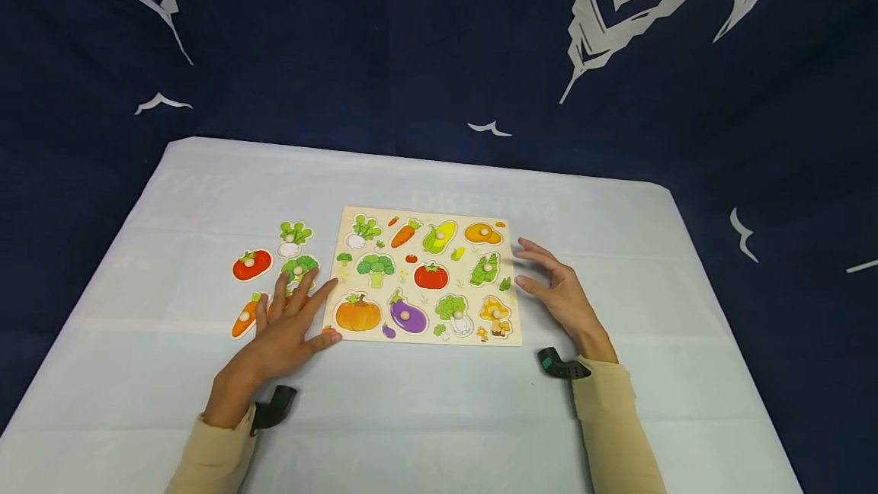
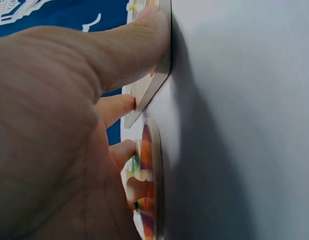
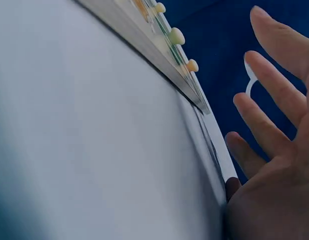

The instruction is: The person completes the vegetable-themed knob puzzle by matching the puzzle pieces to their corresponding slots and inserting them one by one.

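A wooden vegetable peg puzzle board (image 1: 394,288) lies flat on the table. My left hand (image 1: 284,338) has its fingers spread, thumb and index finger touching the board's left edge. Its other fingers reach over the loose pieces. Near them lie a tomato piece (image 1: 251,264), a turnip piece (image 1: 295,238), a broccoli piece (image 1: 299,267) and a carrot piece (image 1: 243,320). An orange piece (image 2: 148,200) is partly hidden by the left fingers. My right hand (image 1: 559,292), fingers extended and holding nothing, is beside the board's right edge.
Knobbed pieces sit in the board, among them an eggplant (image 1: 409,319), a corn cob (image 1: 439,237) and mushrooms (image 1: 496,311). A white cloth covers the table (image 1: 425,425). Behind it hangs a dark blue curtain (image 1: 343,59) with white drawings.
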{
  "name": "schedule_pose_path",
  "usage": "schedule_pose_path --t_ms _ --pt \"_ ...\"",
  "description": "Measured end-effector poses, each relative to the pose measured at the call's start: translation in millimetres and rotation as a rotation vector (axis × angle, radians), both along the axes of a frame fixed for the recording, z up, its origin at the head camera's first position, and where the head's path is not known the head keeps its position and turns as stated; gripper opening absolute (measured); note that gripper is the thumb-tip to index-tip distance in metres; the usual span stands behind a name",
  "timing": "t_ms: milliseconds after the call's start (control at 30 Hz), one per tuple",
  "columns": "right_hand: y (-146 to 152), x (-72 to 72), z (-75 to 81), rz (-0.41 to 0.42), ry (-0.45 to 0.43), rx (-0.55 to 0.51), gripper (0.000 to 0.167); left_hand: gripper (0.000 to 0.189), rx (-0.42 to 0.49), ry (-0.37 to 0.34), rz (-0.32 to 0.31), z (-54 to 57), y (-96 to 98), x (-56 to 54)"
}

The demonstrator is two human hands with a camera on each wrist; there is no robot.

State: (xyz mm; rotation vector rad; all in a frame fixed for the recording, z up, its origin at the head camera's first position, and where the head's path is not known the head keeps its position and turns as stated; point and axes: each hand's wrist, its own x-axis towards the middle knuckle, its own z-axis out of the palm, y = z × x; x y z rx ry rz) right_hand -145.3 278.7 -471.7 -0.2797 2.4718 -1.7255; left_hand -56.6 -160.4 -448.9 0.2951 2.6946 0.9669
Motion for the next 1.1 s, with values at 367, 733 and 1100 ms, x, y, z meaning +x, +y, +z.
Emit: schedule_pose_path --t_ms 367,733,1100 --pt "-0.6 -1.0 3.1 0.075 -0.062 0.267 0.063 0.082 -0.064 0.012 -0.004 2.5 -1.3 0.6" --pt "-2.0 1.9 1.8 0.100 -0.035 0.430 0.068 0.086 -0.088 0.014 -0.012 0.5 -1.9 0.3" --pt "-2.6 0.7 2.2 0.102 -0.023 0.469 0.069 0.086 -0.084 0.047 -0.002 2.7 -2.9 2.1"
